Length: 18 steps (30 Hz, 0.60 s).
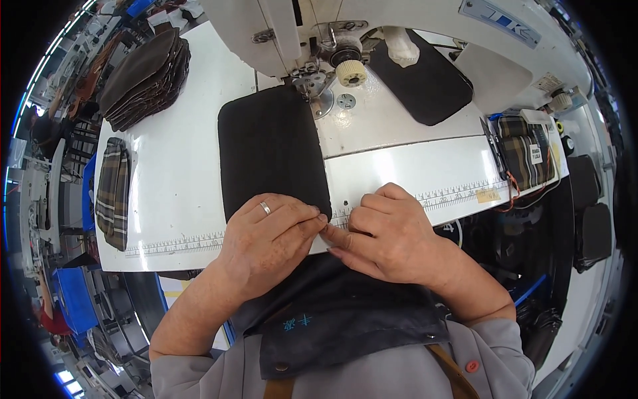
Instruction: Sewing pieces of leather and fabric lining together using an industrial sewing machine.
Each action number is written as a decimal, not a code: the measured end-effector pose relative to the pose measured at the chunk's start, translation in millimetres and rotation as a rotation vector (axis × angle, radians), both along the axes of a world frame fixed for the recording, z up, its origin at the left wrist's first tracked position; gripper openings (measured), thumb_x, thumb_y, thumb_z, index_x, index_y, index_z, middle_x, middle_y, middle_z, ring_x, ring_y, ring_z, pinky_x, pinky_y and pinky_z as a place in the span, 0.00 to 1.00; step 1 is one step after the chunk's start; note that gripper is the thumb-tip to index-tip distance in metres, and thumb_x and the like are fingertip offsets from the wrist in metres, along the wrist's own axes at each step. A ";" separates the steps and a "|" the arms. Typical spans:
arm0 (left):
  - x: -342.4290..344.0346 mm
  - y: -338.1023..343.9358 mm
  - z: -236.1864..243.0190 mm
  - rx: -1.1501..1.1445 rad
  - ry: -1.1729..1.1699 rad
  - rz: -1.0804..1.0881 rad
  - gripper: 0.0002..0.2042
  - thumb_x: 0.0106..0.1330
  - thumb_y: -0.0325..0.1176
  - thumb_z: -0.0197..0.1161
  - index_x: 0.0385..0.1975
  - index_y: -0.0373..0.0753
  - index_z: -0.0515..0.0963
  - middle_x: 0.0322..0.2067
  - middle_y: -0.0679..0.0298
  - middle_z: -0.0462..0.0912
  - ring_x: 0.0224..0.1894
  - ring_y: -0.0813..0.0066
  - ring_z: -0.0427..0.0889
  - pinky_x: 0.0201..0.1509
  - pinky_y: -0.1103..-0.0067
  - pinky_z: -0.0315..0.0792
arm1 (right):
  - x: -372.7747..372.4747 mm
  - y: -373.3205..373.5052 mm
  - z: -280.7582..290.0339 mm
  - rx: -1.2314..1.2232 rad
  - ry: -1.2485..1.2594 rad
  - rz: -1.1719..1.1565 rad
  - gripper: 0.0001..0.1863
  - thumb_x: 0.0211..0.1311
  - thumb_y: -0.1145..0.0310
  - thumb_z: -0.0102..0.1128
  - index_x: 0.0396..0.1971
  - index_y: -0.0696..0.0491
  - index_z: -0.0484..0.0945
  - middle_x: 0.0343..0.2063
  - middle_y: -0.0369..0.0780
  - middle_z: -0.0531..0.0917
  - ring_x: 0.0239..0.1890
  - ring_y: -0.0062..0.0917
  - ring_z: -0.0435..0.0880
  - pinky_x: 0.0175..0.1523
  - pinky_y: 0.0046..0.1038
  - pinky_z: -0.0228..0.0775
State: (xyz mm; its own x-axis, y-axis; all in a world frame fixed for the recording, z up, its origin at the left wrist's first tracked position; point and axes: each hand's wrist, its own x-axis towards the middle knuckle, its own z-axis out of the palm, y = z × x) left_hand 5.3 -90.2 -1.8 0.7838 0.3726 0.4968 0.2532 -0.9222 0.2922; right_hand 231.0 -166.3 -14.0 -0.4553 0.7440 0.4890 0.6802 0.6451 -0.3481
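A black rounded-corner panel (271,143) lies on the white machine table (169,166), its top edge near the presser foot of the sewing machine (309,86). My left hand (269,239) rests over the panel's near end, wearing a silver ring, fingertips closed on the lower right corner. Just right of that corner is my right hand (379,233), fingers curled, index finger reaching to my left fingertips; whatever it holds is too small to make out. A printed ruler strip runs along the table's front edge beside both hands.
A second black panel (428,93) lies right of the needle. Stacked brown pieces (139,76) and folded plaid fabric (113,193) sit left; more plaid fabric (522,173) with tweezers sits right. Blue bins (73,299) stand beyond the table, with people at the far left.
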 end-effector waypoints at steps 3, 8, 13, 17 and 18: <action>-2.5 1.5 2.0 -0.006 0.015 -0.017 0.12 0.52 0.22 0.73 0.37 0.36 0.86 0.39 0.64 0.86 0.40 0.67 0.87 0.47 0.72 0.81 | 0.8 0.1 0.4 -0.014 0.000 0.006 0.14 0.52 0.65 0.76 0.39 0.51 0.87 0.26 0.31 0.74 0.30 0.24 0.76 0.37 0.29 0.64; -5.9 1.5 6.1 -0.049 0.048 -0.043 0.10 0.54 0.23 0.73 0.37 0.34 0.86 0.40 0.61 0.86 0.40 0.65 0.87 0.47 0.71 0.83 | 2.9 -1.2 2.1 -0.046 0.011 0.022 0.12 0.53 0.65 0.76 0.38 0.50 0.87 0.28 0.32 0.75 0.32 0.25 0.77 0.37 0.30 0.65; -3.1 0.9 13.3 -0.082 0.125 -0.029 0.09 0.52 0.22 0.76 0.33 0.38 0.86 0.40 0.64 0.89 0.40 0.67 0.89 0.54 0.70 0.85 | 6.7 4.3 2.1 -0.114 0.180 0.010 0.11 0.54 0.68 0.74 0.36 0.52 0.82 0.41 0.36 0.81 0.39 0.32 0.82 0.40 0.34 0.72; -2.4 2.6 -0.4 -0.008 0.030 -0.025 0.07 0.53 0.25 0.74 0.31 0.36 0.85 0.39 0.62 0.87 0.39 0.64 0.88 0.46 0.70 0.84 | -3.6 13.0 5.1 -0.104 0.224 -0.062 0.11 0.55 0.70 0.73 0.37 0.52 0.81 0.41 0.37 0.81 0.40 0.32 0.82 0.39 0.32 0.73; -3.2 3.0 -1.2 -0.033 0.017 0.009 0.08 0.52 0.26 0.74 0.31 0.36 0.85 0.40 0.63 0.88 0.39 0.65 0.88 0.45 0.71 0.83 | -6.3 15.8 5.1 -0.074 0.199 -0.053 0.12 0.54 0.71 0.72 0.37 0.52 0.81 0.42 0.37 0.81 0.40 0.31 0.83 0.39 0.31 0.73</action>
